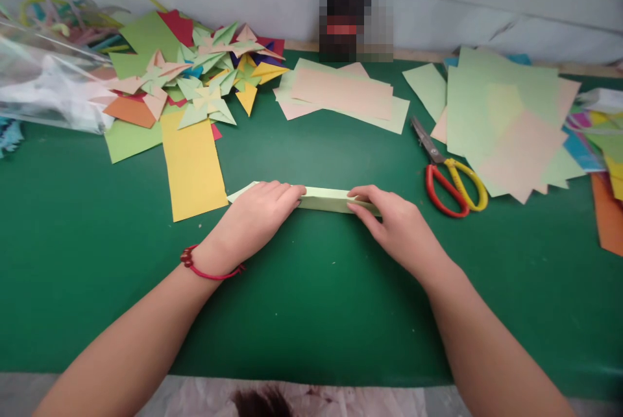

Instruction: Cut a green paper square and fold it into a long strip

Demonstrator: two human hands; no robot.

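A pale green strip of folded paper (326, 198) lies lengthwise across the middle of the table, a crease running along it. My left hand (265, 209) rests over its left part, fingers closed on it, and hides much of that end; a pointed tip sticks out beyond the knuckles. At the other end, my right hand (389, 213) pinches the paper between thumb and fingers. A yellow paper rectangle (195, 167) lies just left of my left hand.
Folded paper stars (207, 99) are heaped at the back left, beside a clear plastic bag (48, 80). Cut paper strips (341, 93) lie at the back centre. Scissors (445, 177) with red and yellow handles lie right, near stacked paper sheets (506, 119). The table (311, 313) is green.
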